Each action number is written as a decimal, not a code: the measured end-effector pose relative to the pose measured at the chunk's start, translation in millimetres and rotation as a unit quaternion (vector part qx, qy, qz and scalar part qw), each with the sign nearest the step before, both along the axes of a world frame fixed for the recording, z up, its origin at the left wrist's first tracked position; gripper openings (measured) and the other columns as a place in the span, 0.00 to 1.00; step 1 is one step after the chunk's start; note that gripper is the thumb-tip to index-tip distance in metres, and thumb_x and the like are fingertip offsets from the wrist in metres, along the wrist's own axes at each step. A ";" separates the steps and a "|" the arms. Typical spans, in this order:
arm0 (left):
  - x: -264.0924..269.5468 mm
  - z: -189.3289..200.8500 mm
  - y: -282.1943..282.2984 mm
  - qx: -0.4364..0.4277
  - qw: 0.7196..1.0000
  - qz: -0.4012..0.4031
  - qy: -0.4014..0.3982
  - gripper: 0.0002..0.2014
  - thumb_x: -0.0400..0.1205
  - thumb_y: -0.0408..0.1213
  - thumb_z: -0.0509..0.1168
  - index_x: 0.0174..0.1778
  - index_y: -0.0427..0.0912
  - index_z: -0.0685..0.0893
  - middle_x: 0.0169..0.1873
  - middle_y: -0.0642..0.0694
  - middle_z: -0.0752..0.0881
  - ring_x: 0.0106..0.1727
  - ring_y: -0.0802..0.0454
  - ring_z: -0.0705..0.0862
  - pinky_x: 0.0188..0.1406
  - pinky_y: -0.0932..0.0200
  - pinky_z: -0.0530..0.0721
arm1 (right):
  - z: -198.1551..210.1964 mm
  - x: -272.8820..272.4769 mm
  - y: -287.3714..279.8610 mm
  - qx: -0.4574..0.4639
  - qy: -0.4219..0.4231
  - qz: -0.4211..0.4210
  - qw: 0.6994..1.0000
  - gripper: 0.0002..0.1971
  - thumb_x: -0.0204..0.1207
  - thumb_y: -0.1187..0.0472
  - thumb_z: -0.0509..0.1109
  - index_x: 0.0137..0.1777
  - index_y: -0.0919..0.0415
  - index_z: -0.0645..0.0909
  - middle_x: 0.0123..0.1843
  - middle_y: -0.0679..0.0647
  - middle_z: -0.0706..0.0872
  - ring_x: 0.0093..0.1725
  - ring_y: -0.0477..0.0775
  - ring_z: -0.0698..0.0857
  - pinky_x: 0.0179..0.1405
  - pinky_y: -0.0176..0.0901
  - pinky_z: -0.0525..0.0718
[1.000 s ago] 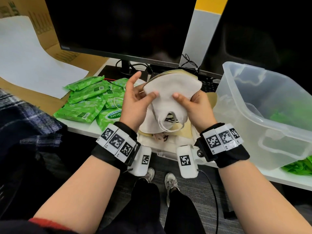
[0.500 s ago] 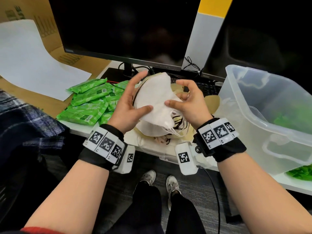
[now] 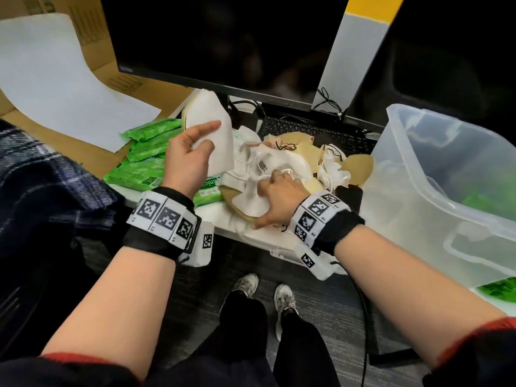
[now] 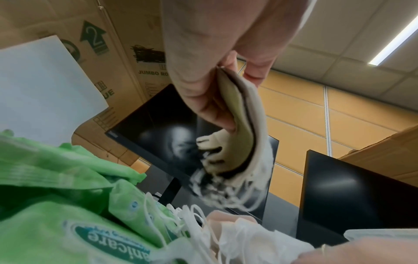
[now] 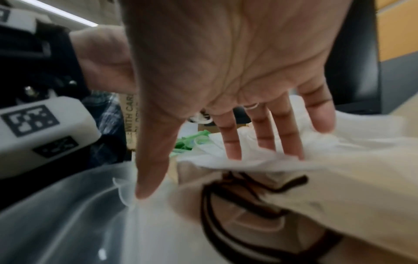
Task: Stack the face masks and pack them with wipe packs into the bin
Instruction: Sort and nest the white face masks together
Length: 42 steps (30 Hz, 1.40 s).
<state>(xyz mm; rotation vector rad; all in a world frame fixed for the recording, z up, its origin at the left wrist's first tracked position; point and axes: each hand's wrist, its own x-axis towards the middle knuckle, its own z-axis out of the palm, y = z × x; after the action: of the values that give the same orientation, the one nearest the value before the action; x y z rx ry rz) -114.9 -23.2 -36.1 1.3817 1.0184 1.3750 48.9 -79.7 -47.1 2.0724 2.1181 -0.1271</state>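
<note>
The monitor [image 3: 223, 40] fills the frame toward 12 o'clock, dark, with a second screen [image 3: 458, 51] at 1 o'clock. The clear plastic bin [image 3: 435, 196] stands at 3 o'clock on the desk [image 3: 217, 216], with some green visible through its wall. A cardboard box [image 3: 111, 68] with a white sheet [image 3: 47, 79] over it lies at 10 o'clock. The green wipe packs [image 3: 145, 152] are heaped on the desk at 9 o'clock of the hands, just beside the mask pile. The loose masks [image 3: 301, 160], white and tan with tangled ear loops, lie in a heap at the desk's near edge, between the packs and the bin.

The left hand [image 3: 190, 160] is raised above the packs and grips a stack [image 3: 212, 135] of masks, thumb on the white top face and fingers curled behind; the left wrist view shows tan and white layers pinched together [image 4: 237, 135], loops dangling below. The right hand [image 3: 279, 199] is down on the pile at 6 o'clock of the heap, fingers [image 5: 262, 132] spread and nearly straight, pressing on a white mask [image 5: 248, 157], thumb touching the desk-side edge. It closes on nothing.
</note>
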 end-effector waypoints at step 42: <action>58.6 3.7 -36.0 -0.099 0.951 -0.225 -0.187 0.10 0.78 0.39 0.65 0.43 0.35 0.84 0.35 0.43 0.90 0.38 0.49 0.87 0.43 0.57 0.86 | 40.3 8.5 -18.0 0.276 0.463 -0.072 0.839 0.12 0.78 0.54 0.63 0.47 0.58 0.87 0.43 0.46 0.82 0.47 0.43 0.80 0.50 0.38 0.75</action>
<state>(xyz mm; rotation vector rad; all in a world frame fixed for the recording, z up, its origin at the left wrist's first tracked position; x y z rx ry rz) -56.3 -59.1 -32.4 1.0652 0.5297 1.1002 57.4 -97.7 -6.8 2.9229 2.7369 -0.7659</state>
